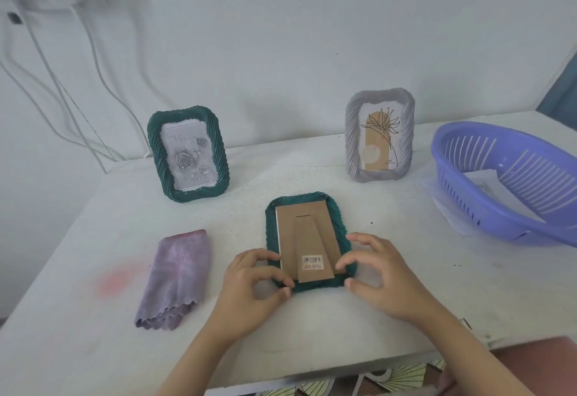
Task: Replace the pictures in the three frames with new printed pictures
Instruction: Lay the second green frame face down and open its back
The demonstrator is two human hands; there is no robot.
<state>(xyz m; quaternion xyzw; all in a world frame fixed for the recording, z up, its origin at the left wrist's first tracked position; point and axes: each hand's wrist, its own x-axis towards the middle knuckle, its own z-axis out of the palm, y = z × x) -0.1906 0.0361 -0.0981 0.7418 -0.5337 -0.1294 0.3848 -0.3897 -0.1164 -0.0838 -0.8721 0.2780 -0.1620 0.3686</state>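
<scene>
Currently left grip (249, 283) and right grip (384, 277) are pinching near corners of the face-down frame (299, 200), long axis running straight away.

The face-down green frame (300, 200) has a ridged, rope-twisted rim that looks like matt moulded plastic. Its backing board (307, 227) is plain brown cardboard, dull and smooth, with a white paper barcode sticker (313, 262). The standing green frame (156, 145) at far left and the grey frame (352, 136) at far right have the same twisted matt rims. The cloth (178, 277) at near left is soft, napped purple fabric. The basket (499, 177) on the right is smooth lilac plastic with a slight sheen. The white table (93, 270) is matt and scuffed.
</scene>
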